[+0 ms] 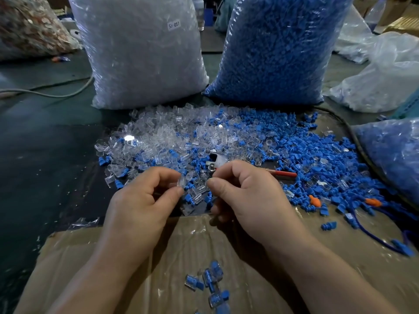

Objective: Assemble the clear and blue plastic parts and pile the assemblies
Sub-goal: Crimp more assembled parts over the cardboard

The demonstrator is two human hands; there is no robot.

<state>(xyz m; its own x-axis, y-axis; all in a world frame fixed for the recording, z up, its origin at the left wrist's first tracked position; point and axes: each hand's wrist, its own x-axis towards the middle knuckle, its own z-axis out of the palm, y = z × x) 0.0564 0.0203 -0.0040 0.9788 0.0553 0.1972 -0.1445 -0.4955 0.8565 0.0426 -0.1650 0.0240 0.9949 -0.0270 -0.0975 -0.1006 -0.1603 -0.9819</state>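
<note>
Dark green tabletop (45, 132), head view. At the near edge lay a flattened brown cardboard sheet under clear film (145, 257).

At the back stood a tall clear plastic bag of clear parts (140, 64), upright, with a white label (174, 25) reading "SJ 017". Just beside it, to the right, stood a tall clear plastic bag of blue parts (278, 48), with no legible writing on it. A third bag of blue parts (392, 155) sat at the right edge.

In front of the bags lay a loose heap of small clear plastic housings (163, 134), merging on its right into a spread of small ribbed blue plastic plugs (317, 159). A metal tool with a red handle (284, 174) lay partly buried in the heap. Two orange plugs (315, 201) lay among the blue ones.

Left hand (140, 200): fingers curled, thumb and forefinger pinching one clear housing (179, 182) above the heap's near edge.

Right hand (247, 200): fingers curled, thumb tip against the forefinger, close to the left hand but not touching it. What it pinched, if anything, was hidden, so I cannot tell its grip.

A small pile of finished clear-and-blue assemblies (213, 282) lay on the cardboard between the forearms.
</note>
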